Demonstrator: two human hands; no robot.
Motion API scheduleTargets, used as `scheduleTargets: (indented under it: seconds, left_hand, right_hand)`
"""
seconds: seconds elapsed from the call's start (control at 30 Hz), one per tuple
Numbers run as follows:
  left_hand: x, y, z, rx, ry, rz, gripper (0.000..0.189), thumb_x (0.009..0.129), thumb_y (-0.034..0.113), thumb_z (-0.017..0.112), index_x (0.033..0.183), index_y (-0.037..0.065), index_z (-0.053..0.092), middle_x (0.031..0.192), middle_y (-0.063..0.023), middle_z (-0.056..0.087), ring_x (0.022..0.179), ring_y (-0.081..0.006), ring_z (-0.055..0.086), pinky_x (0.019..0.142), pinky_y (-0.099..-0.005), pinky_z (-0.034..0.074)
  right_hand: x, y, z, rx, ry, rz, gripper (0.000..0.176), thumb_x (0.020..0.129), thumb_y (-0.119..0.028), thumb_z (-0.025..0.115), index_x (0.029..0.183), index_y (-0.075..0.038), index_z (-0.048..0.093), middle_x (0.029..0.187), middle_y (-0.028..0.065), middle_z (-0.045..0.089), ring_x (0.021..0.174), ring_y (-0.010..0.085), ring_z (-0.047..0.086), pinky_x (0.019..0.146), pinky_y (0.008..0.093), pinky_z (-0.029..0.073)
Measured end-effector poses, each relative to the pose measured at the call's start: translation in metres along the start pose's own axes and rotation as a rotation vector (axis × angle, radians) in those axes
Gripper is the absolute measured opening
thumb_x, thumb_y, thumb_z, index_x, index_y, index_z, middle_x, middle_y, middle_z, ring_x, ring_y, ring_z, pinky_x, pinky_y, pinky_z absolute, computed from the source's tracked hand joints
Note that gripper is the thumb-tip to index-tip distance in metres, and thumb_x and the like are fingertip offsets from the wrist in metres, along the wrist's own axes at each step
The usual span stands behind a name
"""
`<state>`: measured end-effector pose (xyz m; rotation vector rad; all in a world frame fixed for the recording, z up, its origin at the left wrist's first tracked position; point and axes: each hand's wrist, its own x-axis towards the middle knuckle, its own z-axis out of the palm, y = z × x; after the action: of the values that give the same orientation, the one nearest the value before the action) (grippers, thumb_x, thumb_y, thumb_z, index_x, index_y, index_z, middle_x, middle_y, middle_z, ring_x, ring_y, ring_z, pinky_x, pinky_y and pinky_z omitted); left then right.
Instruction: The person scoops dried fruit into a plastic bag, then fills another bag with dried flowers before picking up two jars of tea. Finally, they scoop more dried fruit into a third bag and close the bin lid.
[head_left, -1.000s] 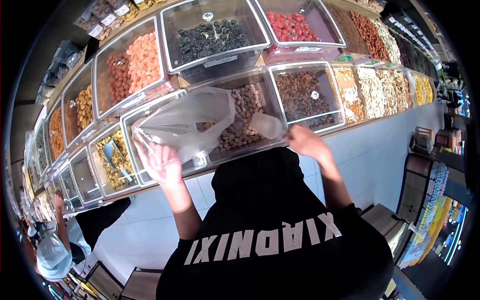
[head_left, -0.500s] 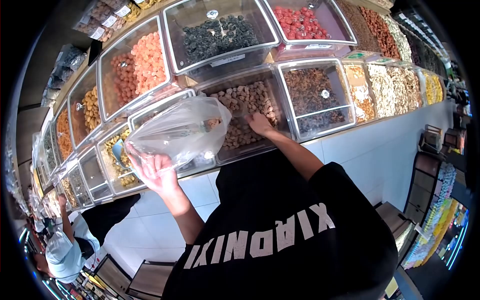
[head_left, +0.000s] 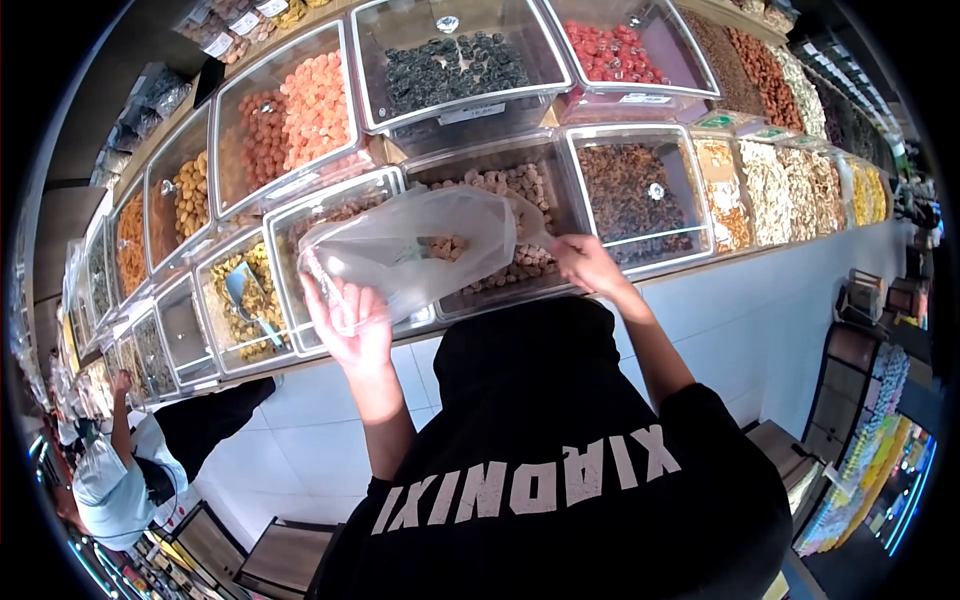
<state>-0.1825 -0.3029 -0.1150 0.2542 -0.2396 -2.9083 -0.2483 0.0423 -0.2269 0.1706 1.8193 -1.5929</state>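
Observation:
My left hand (head_left: 350,318) holds a clear plastic bag (head_left: 420,245), its fingers partly seen through the film. The bag stretches to the right over an open bin of brown lumpy pieces (head_left: 520,262), with a few such pieces showing through or beside it. At the bin's right side, my right hand (head_left: 588,265) is closed round the handle of a see-through scoop (head_left: 532,222). The scoop's head is at the bag's right end; its outline is faint, and what it carries cannot be made out.
Lidded bins surround the open one: dark pieces (head_left: 640,190) right, black ones (head_left: 455,72) behind, orange ones (head_left: 318,105) back left. A blue scoop (head_left: 243,290) rests in a yellow-filled bin on the left. Another person (head_left: 125,470) stands at lower left, one hand near the bins.
My right hand has moved right and slightly down, bringing the scoop from over the brown pieces to the bag's end. My left hand and the bag have shifted right.

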Motion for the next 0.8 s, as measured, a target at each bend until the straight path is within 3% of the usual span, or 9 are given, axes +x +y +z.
scheduleTargets:
  seconds: [0.07, 0.17, 0.3, 0.4, 0.5, 0.53, 0.67, 0.77, 0.8]
  left_hand:
    - [0.002, -0.008, -0.003, 0.007, 0.031, -0.047, 0.037, 0.107, 0.037, 0.042, 0.114, 0.007, 0.062, 0.050, 0.0049, 0.041, 0.038, -0.0052, 0.031, 0.043, -0.0225, 0.028]
    - [0.004, -0.024, -0.011, 0.125, 0.079, -0.101, 0.032, 0.106, 0.036, 0.047, 0.113, 0.010, 0.064, 0.050, 0.0065, 0.040, 0.040, -0.0049, 0.030, 0.046, -0.0210, 0.028]
    - [0.005, -0.055, 0.010, 0.245, 0.614, -0.027, 0.033, 0.103, 0.035, 0.053, 0.126, 0.013, 0.061, 0.050, 0.0103, 0.031, 0.042, -0.0051, 0.024, 0.048, -0.0204, 0.022]
    - [0.007, -0.049, -0.031, 0.131, 0.078, -0.175, 0.033, 0.103, 0.037, 0.053, 0.125, 0.014, 0.061, 0.049, 0.0103, 0.028, 0.042, -0.0042, 0.025, 0.048, -0.0210, 0.023]
    - [0.006, -0.053, -0.033, 0.135, 0.113, -0.194, 0.028, 0.104, 0.037, 0.050, 0.116, 0.015, 0.063, 0.048, 0.0101, 0.027, 0.043, -0.0038, 0.027, 0.048, -0.0208, 0.023]
    - [0.006, -0.054, -0.032, 0.148, 0.100, -0.197, 0.027, 0.105, 0.037, 0.049, 0.114, 0.015, 0.063, 0.047, 0.0101, 0.027, 0.043, -0.0037, 0.027, 0.048, -0.0208, 0.023]
    - [0.002, -0.059, -0.030, 0.190, 0.089, -0.204, 0.028, 0.105, 0.039, 0.048, 0.109, 0.015, 0.063, 0.048, 0.0106, 0.028, 0.043, -0.0037, 0.027, 0.050, -0.0214, 0.024]
    - [-0.004, -0.058, -0.026, 0.183, 0.137, -0.199, 0.027, 0.106, 0.037, 0.046, 0.108, 0.015, 0.062, 0.048, 0.0106, 0.030, 0.043, -0.0038, 0.027, 0.051, -0.0214, 0.025]
    - [-0.007, -0.057, -0.027, 0.152, 0.163, -0.182, 0.027, 0.106, 0.037, 0.046, 0.110, 0.015, 0.062, 0.049, 0.0104, 0.030, 0.043, -0.0038, 0.027, 0.050, -0.0215, 0.025]
  right_hand:
    - [-0.025, -0.026, -0.012, -0.024, 0.000, 0.030, 0.029, 0.102, -0.023, 0.054, 0.086, 0.000, 0.062, 0.060, 0.0001, 0.053, 0.037, 0.0040, 0.038, 0.032, 0.0229, 0.025]
    - [-0.053, -0.045, -0.030, -0.003, 0.040, -0.038, 0.032, 0.102, -0.025, 0.055, 0.080, -0.003, 0.060, 0.057, -0.0022, 0.051, 0.037, 0.0031, 0.037, 0.033, 0.0220, 0.025]
    - [-0.087, -0.083, -0.041, -0.030, 0.076, -0.082, 0.027, 0.103, -0.024, 0.056, 0.090, -0.002, 0.065, 0.060, -0.0021, 0.054, 0.037, 0.0022, 0.037, 0.034, 0.0202, 0.024]
    - [-0.108, -0.116, -0.037, -0.088, 0.015, -0.107, 0.018, 0.098, -0.013, 0.056, 0.104, 0.000, 0.067, 0.063, -0.0020, 0.056, 0.046, 0.0019, 0.042, 0.041, 0.0202, 0.031]
    - [-0.112, -0.129, -0.023, -0.235, -0.083, -0.222, 0.026, 0.085, -0.001, 0.052, 0.107, 0.003, 0.066, 0.067, -0.0012, 0.059, 0.058, 0.0041, 0.051, 0.052, 0.0224, 0.041]
    - [-0.102, -0.124, -0.013, -0.433, -0.083, -0.381, 0.026, 0.085, -0.001, 0.054, 0.108, 0.004, 0.066, 0.068, 0.0032, 0.063, 0.059, 0.0091, 0.058, 0.054, 0.0268, 0.045]
    - [-0.086, -0.124, 0.060, -1.152, 0.078, -0.572, 0.016, 0.084, -0.011, 0.062, 0.093, 0.001, 0.065, 0.073, 0.0213, 0.066, 0.068, 0.0333, 0.070, 0.060, 0.0423, 0.053]
    - [-0.074, -0.120, 0.075, -1.323, 0.053, -0.431, 0.029, 0.086, -0.021, 0.063, 0.108, -0.002, 0.063, 0.077, 0.0236, 0.067, 0.071, 0.0390, 0.066, 0.065, 0.0451, 0.054]
    - [-0.076, -0.122, 0.070, -1.247, 0.067, -0.464, 0.025, 0.084, -0.019, 0.063, 0.102, -0.002, 0.064, 0.076, 0.0226, 0.067, 0.070, 0.0378, 0.067, 0.064, 0.0451, 0.054]
